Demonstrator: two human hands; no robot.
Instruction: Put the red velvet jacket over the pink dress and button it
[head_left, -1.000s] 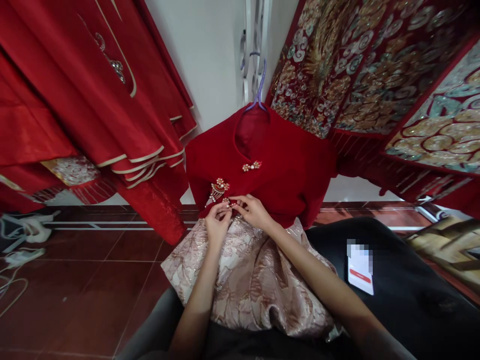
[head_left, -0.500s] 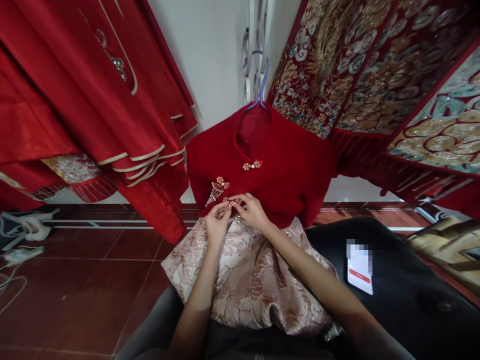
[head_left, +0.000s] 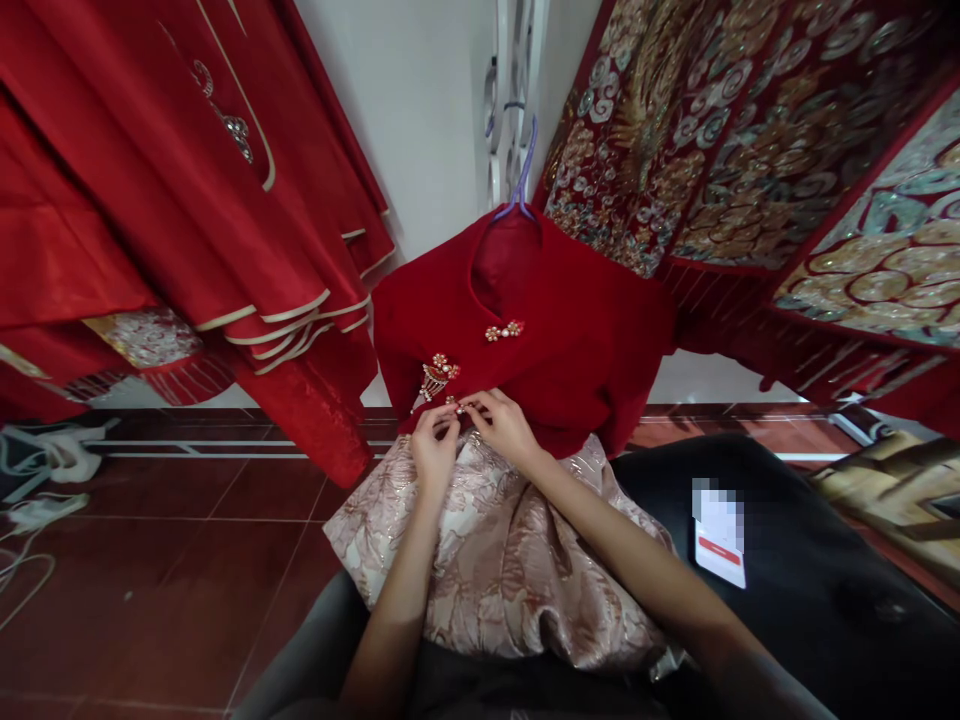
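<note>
A red velvet jacket [head_left: 570,340] hangs on a purple hanger [head_left: 519,190] over a pale pink brocade skirt [head_left: 502,560]. Two beaded fasteners sit on its front, a pearl clasp [head_left: 503,331] near the collar and a tasselled brooch [head_left: 435,379] lower left. My left hand [head_left: 433,447] and my right hand [head_left: 504,425] meet at a third beaded fastener [head_left: 455,405] near the jacket's lower edge. Both hands pinch it with fingertips together.
Red garments with cream trim [head_left: 225,220] hang at the left. Embroidered gold and red robes [head_left: 750,140] hang at the right. A black seat [head_left: 810,580] with a white card [head_left: 720,545] lies at the right. White cables [head_left: 45,470] lie on the red tile floor.
</note>
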